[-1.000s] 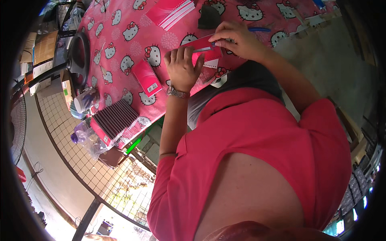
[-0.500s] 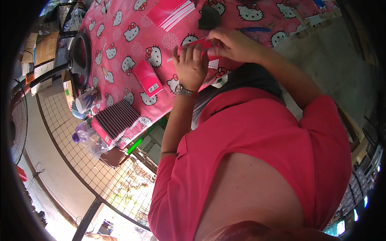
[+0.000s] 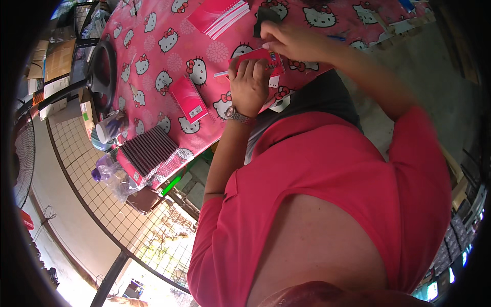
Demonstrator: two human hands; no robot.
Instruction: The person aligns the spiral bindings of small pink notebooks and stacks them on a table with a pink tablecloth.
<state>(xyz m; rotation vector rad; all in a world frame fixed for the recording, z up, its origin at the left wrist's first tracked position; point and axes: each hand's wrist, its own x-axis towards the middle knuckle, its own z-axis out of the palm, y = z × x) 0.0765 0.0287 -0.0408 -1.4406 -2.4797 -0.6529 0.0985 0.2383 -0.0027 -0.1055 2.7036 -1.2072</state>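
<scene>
A small pink-covered notebook (image 3: 276,60) with a row of holes along its edge lies at the near table edge. Over its left part rests my left hand (image 3: 249,84), wearing a metal wristwatch, with fingers curled down on the cover. Loose white perforated paper (image 3: 274,81) sticks out below the cover. Just above the notebook is my right hand (image 3: 291,42), its fingers bent and drawn together beside a dark, cloth-like piece (image 3: 267,16). Whether those fingers hold anything is hidden.
A spiral-bound pink notebook (image 3: 188,100) lies left of my hands. Beyond are stacked pink notebooks (image 3: 219,18). A pile with black spiral bindings (image 3: 148,151) stands at the left table edge, near a plastic cup (image 3: 110,129). My right forearm partly covers a blue pen (image 3: 336,38).
My right hand has lifted off the notebook and moved up and slightly right, to the dark piece. My left hand has shifted slightly right and stays on the notebook.
</scene>
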